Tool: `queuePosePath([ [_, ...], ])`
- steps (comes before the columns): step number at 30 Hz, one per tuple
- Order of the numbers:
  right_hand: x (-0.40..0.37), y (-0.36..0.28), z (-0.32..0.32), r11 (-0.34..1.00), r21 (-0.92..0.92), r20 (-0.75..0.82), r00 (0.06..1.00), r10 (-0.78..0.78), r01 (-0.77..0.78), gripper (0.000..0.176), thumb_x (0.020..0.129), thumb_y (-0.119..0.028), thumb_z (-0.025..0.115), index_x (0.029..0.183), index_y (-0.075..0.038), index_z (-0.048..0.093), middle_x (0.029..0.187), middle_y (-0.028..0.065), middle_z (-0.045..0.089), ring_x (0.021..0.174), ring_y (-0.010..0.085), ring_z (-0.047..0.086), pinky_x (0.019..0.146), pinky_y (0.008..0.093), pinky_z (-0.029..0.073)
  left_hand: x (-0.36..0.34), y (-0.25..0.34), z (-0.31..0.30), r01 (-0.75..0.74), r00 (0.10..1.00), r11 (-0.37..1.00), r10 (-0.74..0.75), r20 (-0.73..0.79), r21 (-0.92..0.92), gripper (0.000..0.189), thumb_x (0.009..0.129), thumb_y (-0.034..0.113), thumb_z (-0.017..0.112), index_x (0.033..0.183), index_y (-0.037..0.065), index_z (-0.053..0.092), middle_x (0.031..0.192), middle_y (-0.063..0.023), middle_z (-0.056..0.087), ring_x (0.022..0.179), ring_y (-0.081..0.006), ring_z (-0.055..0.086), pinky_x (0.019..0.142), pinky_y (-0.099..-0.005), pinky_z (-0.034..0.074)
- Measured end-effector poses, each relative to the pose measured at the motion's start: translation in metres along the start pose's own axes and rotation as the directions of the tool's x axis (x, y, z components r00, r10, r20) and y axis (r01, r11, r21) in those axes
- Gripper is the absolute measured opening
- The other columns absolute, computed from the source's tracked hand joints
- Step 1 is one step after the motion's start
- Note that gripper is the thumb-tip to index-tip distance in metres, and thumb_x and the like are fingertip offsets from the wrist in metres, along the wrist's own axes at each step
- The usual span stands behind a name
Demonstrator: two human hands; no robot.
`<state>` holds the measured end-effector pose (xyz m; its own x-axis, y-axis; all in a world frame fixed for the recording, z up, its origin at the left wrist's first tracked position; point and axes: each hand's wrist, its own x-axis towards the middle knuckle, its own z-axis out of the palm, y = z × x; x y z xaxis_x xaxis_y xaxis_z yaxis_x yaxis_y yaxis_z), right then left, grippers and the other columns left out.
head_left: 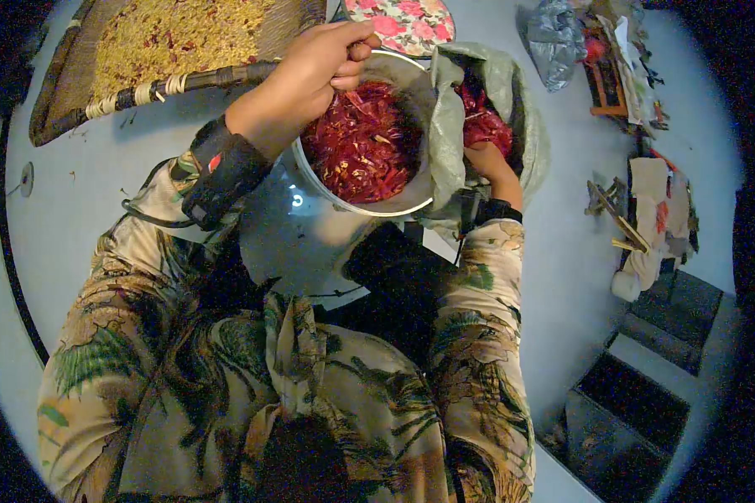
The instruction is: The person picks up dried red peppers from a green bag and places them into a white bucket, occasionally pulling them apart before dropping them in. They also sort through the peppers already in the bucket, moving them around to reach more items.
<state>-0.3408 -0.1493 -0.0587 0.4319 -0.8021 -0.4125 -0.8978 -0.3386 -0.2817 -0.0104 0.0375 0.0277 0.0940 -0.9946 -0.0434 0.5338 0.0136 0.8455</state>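
Observation:
My left hand [335,63] is closed in a fist above the rim of a white bucket [306,172]; whatever its fingers hold, if anything, is hidden. Dried red chilies [362,147] with pale seeds among them lie inside the bucket. To the bucket's right stands an open pale green woven sack [447,126], touching its rim. Inside the sack's mouth, my right hand [485,159] is closed around more dried red chilies [488,126], its fingertips partly covered by them.
A woven basket tray [218,77] with yellow seeds [176,38] and red bits sits at the upper left. Behind the bucket is a round floral-covered seat [407,21]. A clear plastic bag [558,46], a wooden frame [610,88] and dark boxes [633,390] line the right.

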Motion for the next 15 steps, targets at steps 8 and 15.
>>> queuePosePath([
  [8, -0.023, -0.069, -0.040, 0.976, -0.213, -0.324, 0.946, -0.036, -0.036, 0.038, 0.083, -0.034, 0.052, 0.101, -0.001, 0.062, 0.091, 0.0203, 0.062, 0.086, 0.0325, 0.060, 0.076, 0.0401, 0.046, 0.006, 0.005, 0.007, 0.054, 0.979, 0.983, -0.087, -0.186, -0.175, 0.013, 0.091, 0.016, 0.046, 0.086, 0.006, 0.050, 0.064, 0.0058, 0.037, 0.048, -0.0026, 0.030, 0.040, -0.0176, 0.022],
  [15, -0.017, -0.145, 0.040, 0.935, 0.189, -0.003, 0.952, -0.305, 0.300, 0.048, 0.082, -0.039, 0.060, 0.109, 0.000, 0.055, 0.099, 0.0205, 0.062, 0.096, 0.0342, 0.059, 0.084, 0.0391, 0.045, 0.013, -0.003, -0.001, 0.040, 0.979, 0.971, -0.086, -0.186, -0.235, 0.015, 0.087, 0.018, 0.053, 0.081, 0.004, 0.054, 0.062, 0.0034, 0.042, 0.044, -0.0034, 0.029, 0.037, -0.0200, 0.019],
])
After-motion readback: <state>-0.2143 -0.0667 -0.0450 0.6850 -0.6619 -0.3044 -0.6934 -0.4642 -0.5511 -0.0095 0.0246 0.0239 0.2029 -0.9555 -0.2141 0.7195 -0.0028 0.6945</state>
